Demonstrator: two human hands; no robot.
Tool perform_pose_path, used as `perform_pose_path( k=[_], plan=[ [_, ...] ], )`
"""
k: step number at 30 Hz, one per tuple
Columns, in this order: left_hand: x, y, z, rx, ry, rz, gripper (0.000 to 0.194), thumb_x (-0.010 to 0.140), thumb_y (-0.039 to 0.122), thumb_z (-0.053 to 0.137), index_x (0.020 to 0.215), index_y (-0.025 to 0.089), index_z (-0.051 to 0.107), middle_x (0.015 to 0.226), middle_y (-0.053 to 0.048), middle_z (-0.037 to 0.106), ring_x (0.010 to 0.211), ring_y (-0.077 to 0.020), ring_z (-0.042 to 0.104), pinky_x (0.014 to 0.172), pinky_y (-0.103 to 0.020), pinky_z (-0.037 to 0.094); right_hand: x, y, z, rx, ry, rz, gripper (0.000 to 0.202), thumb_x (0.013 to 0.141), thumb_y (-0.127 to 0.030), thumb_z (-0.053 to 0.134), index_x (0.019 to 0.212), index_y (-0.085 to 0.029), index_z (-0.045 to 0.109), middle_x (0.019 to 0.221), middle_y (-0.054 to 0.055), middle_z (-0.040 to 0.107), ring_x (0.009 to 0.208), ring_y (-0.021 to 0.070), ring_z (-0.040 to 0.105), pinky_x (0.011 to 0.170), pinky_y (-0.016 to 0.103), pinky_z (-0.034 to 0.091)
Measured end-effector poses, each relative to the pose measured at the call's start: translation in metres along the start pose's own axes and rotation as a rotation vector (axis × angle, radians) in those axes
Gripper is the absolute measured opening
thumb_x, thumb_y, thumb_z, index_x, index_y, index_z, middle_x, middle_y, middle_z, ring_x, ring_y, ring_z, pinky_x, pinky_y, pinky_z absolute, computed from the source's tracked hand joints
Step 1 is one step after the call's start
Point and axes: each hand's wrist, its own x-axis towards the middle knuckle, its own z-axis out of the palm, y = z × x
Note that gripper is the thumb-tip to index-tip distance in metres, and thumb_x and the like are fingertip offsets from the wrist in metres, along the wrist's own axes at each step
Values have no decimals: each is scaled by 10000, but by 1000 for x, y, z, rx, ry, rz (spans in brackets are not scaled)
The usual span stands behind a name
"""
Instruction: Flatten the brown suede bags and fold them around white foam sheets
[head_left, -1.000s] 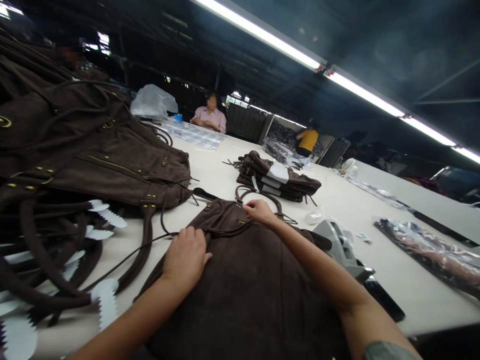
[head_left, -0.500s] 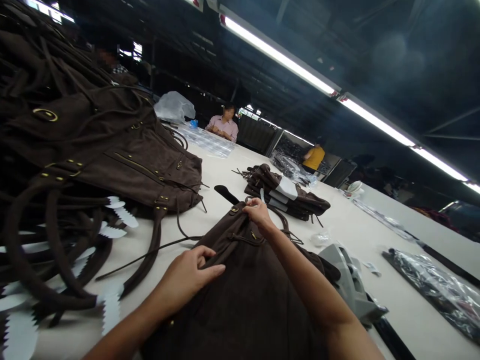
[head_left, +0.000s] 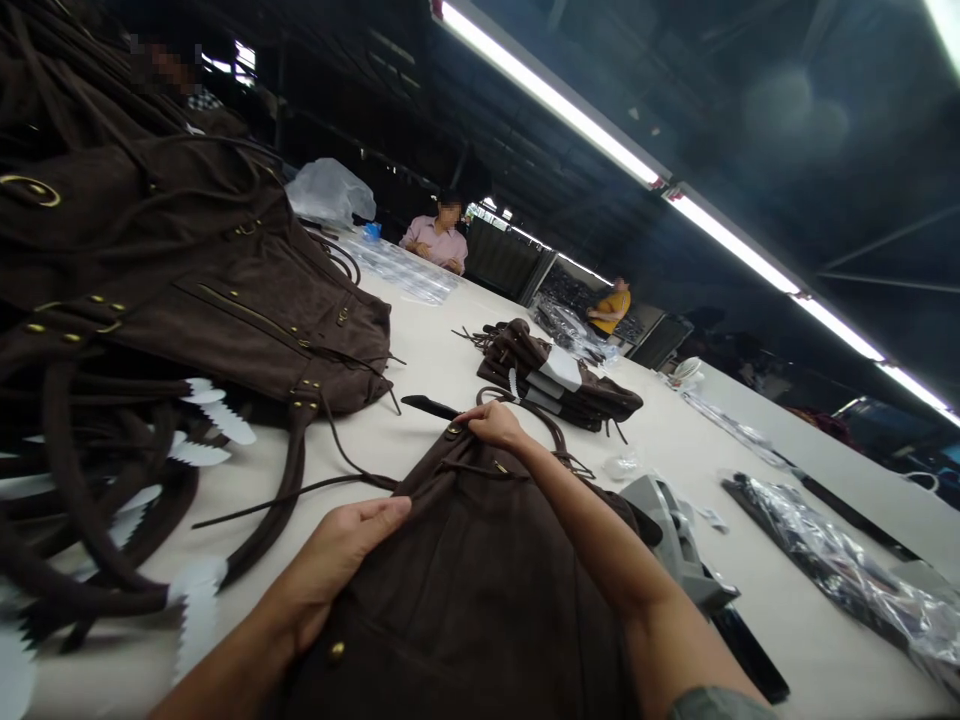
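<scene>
A dark brown handbag (head_left: 480,580) lies in front of me, its narrow top pointing away across the table. My left hand (head_left: 356,545) is closed on the bag's left edge, thumb on top and fingers partly hidden beneath it. At the far end my right hand (head_left: 491,425) pinches the bag's rim, close to a brass eyelet (head_left: 454,430). A dark strap end (head_left: 427,405) sticks out to the left of those fingers. Thin brown cord (head_left: 292,497) trails from the bag's left side over the table.
Left is a high pile of brown bags (head_left: 225,290), handles wrapped with white toothed strips (head_left: 221,410). Folded brown bags (head_left: 559,375) lie ahead. Right are a grey plastic device (head_left: 675,540) and plastic-wrapped goods (head_left: 840,560). Two people (head_left: 436,240) are beyond the table.
My left hand has gone from thumb and fingers apart to closed on the bag's edge. The bag's far end and my right hand sit slightly lower and further left in view.
</scene>
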Motion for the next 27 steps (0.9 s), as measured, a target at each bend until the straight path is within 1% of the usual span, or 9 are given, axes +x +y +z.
perform_pose_path(
  k=[3, 5, 7, 9, 13, 17, 20, 24, 27],
  plan=[
    [1, -1, 2, 497, 214, 207, 477, 656, 417, 761, 1033, 135, 682, 859, -84, 754, 831, -269, 713, 755, -348, 539, -1, -2, 4, -130, 7, -90, 379, 825, -248, 592, 1153, -366, 741, 977, -9, 719, 900, 185, 631, 764, 252, 457],
    [-1, -3, 6, 818, 293, 308, 374, 741, 415, 649, 1008, 161, 711, 769, -44, 738, 785, -254, 700, 722, -333, 506, -2, -1, 7, -259, 64, -259, 336, 860, -324, 646, 1184, -362, 725, 1107, 23, 677, 1000, 199, 600, 832, 268, 454],
    [-3, -8, 9, 1017, 335, 375, 345, 818, 412, 545, 1010, 191, 727, 683, -16, 712, 697, -234, 681, 687, -328, 482, -1, 0, 11, -338, 106, -441, 326, 886, -389, 668, 1202, -326, 719, 1181, 52, 635, 1062, 203, 563, 894, 280, 435],
    [-4, -15, 11, 1109, 349, 453, 353, 864, 398, 493, 1042, 209, 732, 730, -20, 735, 708, -229, 692, 703, -330, 490, 2, -1, 14, -367, 91, -548, 338, 913, -430, 646, 1213, -290, 714, 1162, 62, 640, 1059, 202, 551, 898, 285, 428],
    [1, -32, 9, 1262, 333, 688, 372, 919, 321, 431, 1111, 208, 730, 970, -75, 768, 839, -245, 726, 784, -350, 540, 10, -10, 18, -438, 20, -591, 326, 929, -440, 626, 1183, -259, 720, 1078, 66, 675, 1040, 214, 556, 825, 289, 435],
    [5, -42, 7, 1426, 355, 901, 403, 949, 266, 374, 1098, 175, 738, 887, -90, 766, 725, -221, 723, 701, -335, 568, 16, -23, 20, -567, -19, -603, 263, 935, -434, 613, 1022, -228, 751, 1035, 70, 686, 1038, 222, 575, 758, 280, 444],
    [8, -45, 2, 1493, 378, 1048, 419, 959, 253, 352, 1057, 155, 747, 808, -73, 757, 658, -207, 712, 613, -321, 562, 20, -29, 21, -635, -66, -632, 293, 966, -453, 550, 1017, -238, 742, 1078, 55, 688, 1061, 223, 585, 741, 284, 462],
    [15, -49, -8, 1524, 362, 1147, 413, 969, 268, 359, 1059, 160, 748, 834, -64, 762, 666, -190, 718, 592, -298, 558, 28, -33, 17, -672, -152, -628, 332, 1000, -450, 474, 991, -239, 731, 1156, 29, 688, 1128, 227, 588, 762, 292, 492],
    [19, -51, -12, 1535, 341, 1142, 393, 967, 287, 380, 1075, 192, 747, 891, -60, 769, 711, -183, 727, 605, -273, 555, 33, -37, 15, -669, -190, -571, 350, 990, -471, 473, 959, -237, 732, 1119, 47, 709, 1124, 240, 617, 773, 305, 512]
  ],
)
